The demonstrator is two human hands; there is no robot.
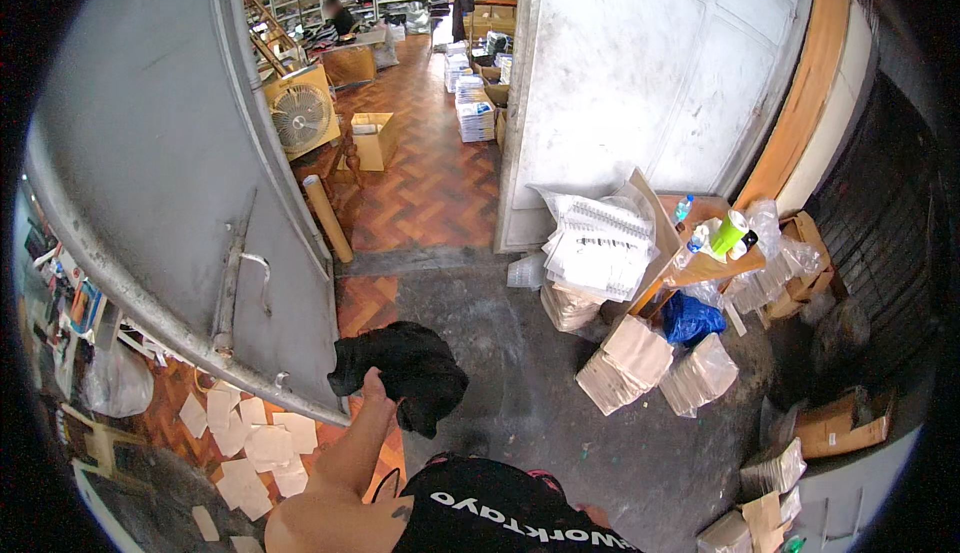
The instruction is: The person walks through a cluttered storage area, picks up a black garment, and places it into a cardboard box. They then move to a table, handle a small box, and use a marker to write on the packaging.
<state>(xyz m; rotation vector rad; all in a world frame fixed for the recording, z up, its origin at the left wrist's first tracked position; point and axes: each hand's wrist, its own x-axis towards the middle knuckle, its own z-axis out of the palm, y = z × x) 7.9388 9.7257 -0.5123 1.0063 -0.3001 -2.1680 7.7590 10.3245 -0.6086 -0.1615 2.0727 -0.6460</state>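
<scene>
A bundle of black cloth, bunched up with loose folds, hangs in front of me at left of centre. My left hand is closed on its near edge, the arm stretched forward; most of the fingers are hidden by the cloth. Beside it stands the grey metal door with a bolt and a pull handle. Only a sliver of skin, seemingly my right hand, shows past my black shirt at the lower edge; its fingers are hidden.
Right of the doorway, plastic-wrapped paper stacks lean on a small wooden table with bottles. Brown paper bundles lie below. Loose sheets cover the floor at left. Beyond are a cardboard tube, fan, open box and a distant person.
</scene>
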